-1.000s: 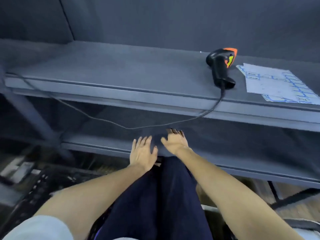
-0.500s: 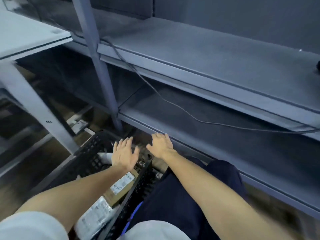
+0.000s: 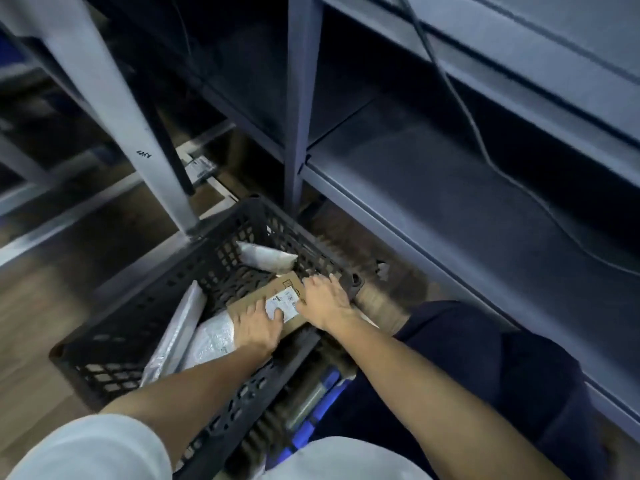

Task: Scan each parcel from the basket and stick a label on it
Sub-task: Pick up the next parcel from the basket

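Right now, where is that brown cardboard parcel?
In the head view, the cardboard parcel lies inside the black basket against its right wall, under the left hand and right hand, beside white plastic mailers.

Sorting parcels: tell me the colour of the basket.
Black, a plastic lattice basket, clearest in the head view.

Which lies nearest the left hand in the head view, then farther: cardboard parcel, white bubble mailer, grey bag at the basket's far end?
1. Cardboard parcel, under the left hand.
2. White bubble mailer, just left of it.
3. Grey bag, at the far end.
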### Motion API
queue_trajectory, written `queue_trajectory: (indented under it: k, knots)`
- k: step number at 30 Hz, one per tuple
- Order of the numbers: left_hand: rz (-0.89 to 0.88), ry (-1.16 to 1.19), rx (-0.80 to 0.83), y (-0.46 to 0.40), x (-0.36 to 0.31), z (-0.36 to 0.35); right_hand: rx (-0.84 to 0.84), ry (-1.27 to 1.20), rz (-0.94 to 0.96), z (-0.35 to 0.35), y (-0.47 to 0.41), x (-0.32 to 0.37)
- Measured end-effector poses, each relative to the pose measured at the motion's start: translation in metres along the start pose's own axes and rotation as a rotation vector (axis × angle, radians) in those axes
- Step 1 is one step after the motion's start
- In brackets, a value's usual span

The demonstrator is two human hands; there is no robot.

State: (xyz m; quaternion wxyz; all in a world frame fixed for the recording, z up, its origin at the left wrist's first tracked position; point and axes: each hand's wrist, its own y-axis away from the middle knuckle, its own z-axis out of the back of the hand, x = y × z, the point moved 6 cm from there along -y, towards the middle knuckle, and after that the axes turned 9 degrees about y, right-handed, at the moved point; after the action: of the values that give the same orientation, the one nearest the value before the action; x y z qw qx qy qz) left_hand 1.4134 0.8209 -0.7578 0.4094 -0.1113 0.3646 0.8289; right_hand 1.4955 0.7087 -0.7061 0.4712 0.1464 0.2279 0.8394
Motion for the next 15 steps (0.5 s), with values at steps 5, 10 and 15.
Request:
queue_trajectory:
  k: [5, 10, 15]
  knots:
    - [0.253, 0.161, 0.08, -0.008, 0.044, -0.035, 0.069, 0.005, -0.012, -0.022, -0.012, 0.008]
    - [0.377, 0.269, 0.088, -0.018, 0.067, -0.064, 0.127, 0.01, -0.011, -0.042, -0.019, 0.017]
    - [0.609, 0.613, -0.014, -0.028, 0.082, -0.076, 0.132, -0.008, -0.012, -0.054, -0.021, 0.019]
